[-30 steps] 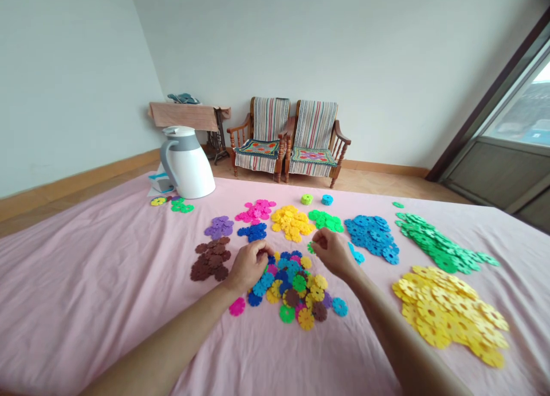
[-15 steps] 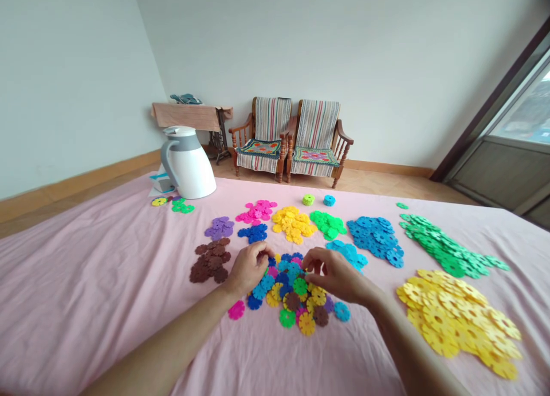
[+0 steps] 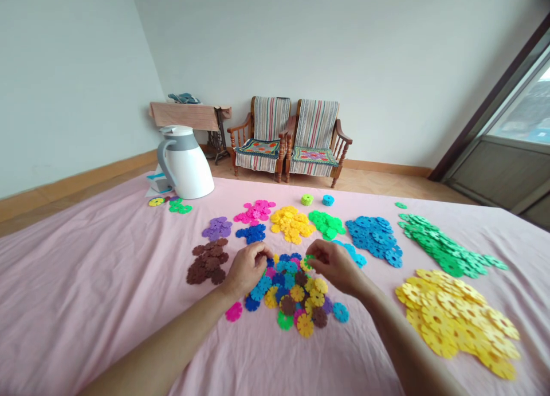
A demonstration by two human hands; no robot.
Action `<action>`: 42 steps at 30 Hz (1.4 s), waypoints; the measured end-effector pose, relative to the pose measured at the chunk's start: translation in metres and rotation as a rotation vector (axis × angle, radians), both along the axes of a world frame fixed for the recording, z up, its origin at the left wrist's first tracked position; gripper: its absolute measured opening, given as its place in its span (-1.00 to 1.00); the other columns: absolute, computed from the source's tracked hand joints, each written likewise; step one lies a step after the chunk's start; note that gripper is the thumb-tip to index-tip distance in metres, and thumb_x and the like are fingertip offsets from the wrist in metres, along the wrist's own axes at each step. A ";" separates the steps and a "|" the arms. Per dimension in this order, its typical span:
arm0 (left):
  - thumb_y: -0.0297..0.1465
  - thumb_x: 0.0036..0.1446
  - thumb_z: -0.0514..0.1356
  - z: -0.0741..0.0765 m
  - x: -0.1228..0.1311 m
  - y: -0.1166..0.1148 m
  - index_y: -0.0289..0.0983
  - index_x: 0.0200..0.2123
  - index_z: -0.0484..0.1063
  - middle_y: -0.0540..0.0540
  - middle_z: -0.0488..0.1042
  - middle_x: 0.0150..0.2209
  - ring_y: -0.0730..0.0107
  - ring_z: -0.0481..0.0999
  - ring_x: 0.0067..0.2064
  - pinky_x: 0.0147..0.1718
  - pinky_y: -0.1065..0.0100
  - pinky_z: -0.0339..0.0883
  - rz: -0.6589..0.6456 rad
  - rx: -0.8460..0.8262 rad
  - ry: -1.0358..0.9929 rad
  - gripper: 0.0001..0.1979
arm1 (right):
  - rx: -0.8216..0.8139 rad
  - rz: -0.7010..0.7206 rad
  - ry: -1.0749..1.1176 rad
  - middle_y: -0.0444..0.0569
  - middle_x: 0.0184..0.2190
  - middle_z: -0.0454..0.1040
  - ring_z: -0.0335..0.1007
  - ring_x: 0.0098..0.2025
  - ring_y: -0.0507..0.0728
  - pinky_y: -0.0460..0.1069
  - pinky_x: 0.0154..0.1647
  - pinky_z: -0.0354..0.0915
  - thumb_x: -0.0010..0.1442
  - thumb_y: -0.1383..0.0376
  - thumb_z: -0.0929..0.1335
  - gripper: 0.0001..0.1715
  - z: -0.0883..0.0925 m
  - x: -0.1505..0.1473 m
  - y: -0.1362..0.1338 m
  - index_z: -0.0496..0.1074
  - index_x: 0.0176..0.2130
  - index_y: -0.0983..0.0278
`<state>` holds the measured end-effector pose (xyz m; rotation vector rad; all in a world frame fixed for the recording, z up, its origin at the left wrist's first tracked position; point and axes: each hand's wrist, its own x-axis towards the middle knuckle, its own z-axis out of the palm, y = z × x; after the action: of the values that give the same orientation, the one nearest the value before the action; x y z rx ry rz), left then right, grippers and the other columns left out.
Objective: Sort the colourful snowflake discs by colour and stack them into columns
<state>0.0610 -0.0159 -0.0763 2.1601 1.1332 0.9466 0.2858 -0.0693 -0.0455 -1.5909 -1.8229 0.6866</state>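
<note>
A mixed heap of notched plastic snowflake discs (image 3: 281, 281) lies before me in yellow, brown, blue, green, pink and purple. At its left side, my left hand (image 3: 251, 267) is closed in a pinch, with a dark blue snowflake disc (image 3: 270, 262) at the fingertips. My right hand (image 3: 333, 262) hovers over the heap's far right edge, thumb and fingers closed on a green snowflake disc (image 3: 309, 262). Close around the heap are sorted piles: brown discs (image 3: 208, 262), dark blue discs (image 3: 251, 234), yellow discs (image 3: 291, 224) and light blue discs (image 3: 354, 254), partly covered by my right hand.
Larger yellow discs (image 3: 459, 316), green discs (image 3: 444, 244) and blue discs (image 3: 373, 238) are piled on the right. A white jug (image 3: 189, 167) stands at the back left on the pink cloth (image 3: 107, 281). Two wooden chairs (image 3: 315, 129) are beyond the table.
My right hand has picked the green disc off the heap and moved it slightly up and away, uncovering yellow and brown discs. My left hand has barely moved.
</note>
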 end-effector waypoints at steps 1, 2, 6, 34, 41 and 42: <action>-0.62 -0.05 0.01 0.000 0.000 0.000 -0.28 -0.43 0.42 0.00 0.50 -0.41 0.43 0.47 -0.34 -0.31 0.45 0.28 -0.002 -0.001 -0.003 -0.77 | 0.018 -0.111 0.036 -0.21 -0.60 0.37 0.31 -0.57 -0.01 -0.13 -0.54 0.15 0.00 0.35 0.29 -0.92 -0.004 0.007 0.005 0.37 -0.39 0.26; -0.63 -0.06 0.00 -0.001 0.000 0.000 -0.28 -0.43 0.42 0.00 0.50 -0.40 0.43 0.47 -0.34 -0.31 0.45 0.29 -0.004 -0.003 -0.008 -0.76 | 0.040 -0.210 0.063 -0.20 -0.60 0.40 0.34 -0.56 0.00 -0.12 -0.53 0.17 -0.02 0.34 0.30 -0.92 -0.008 0.013 0.010 0.36 -0.40 0.26; -0.64 -0.08 0.00 -0.001 0.000 0.001 -0.28 -0.42 0.41 0.00 0.50 -0.40 0.43 0.46 -0.34 -0.29 0.45 0.29 -0.009 -0.003 -0.018 -0.75 | 0.119 -0.458 0.113 -0.07 -0.50 0.49 0.47 -0.48 0.09 -0.07 -0.44 0.28 -0.02 0.29 0.29 -0.85 -0.021 0.035 0.026 0.35 -0.37 0.29; -0.62 -0.05 0.00 -0.002 -0.001 0.001 -0.28 -0.41 0.40 -0.02 0.49 -0.39 0.39 0.46 -0.31 -0.27 0.42 0.30 -0.010 -0.031 -0.006 -0.76 | -0.109 0.080 -0.195 -0.19 -0.54 0.34 0.20 -0.48 0.00 -0.11 -0.53 0.03 -0.16 0.43 0.35 -0.85 0.007 -0.018 -0.013 0.29 -0.49 0.25; -0.61 -0.06 0.00 -0.002 -0.001 0.001 -0.27 -0.42 0.41 -0.01 0.50 -0.39 0.41 0.47 -0.32 -0.29 0.44 0.30 -0.009 -0.007 0.003 -0.77 | -0.060 0.085 0.012 -0.15 -0.53 0.44 0.30 -0.47 -0.01 -0.13 -0.48 0.17 -0.06 0.41 0.28 -0.88 -0.001 -0.008 0.000 0.41 -0.46 0.27; -0.62 -0.06 0.00 -0.001 -0.001 0.001 -0.27 -0.42 0.41 -0.01 0.50 -0.40 0.41 0.47 -0.32 -0.29 0.44 0.30 -0.008 -0.008 0.006 -0.76 | -0.045 0.044 0.030 -0.15 -0.55 0.44 0.30 -0.49 -0.01 -0.13 -0.49 0.18 -0.06 0.39 0.28 -0.89 -0.003 -0.004 0.003 0.41 -0.48 0.27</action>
<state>0.0604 -0.0150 -0.0777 2.1616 1.1284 0.9309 0.2823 -0.0661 -0.0489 -1.5652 -1.8379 0.7723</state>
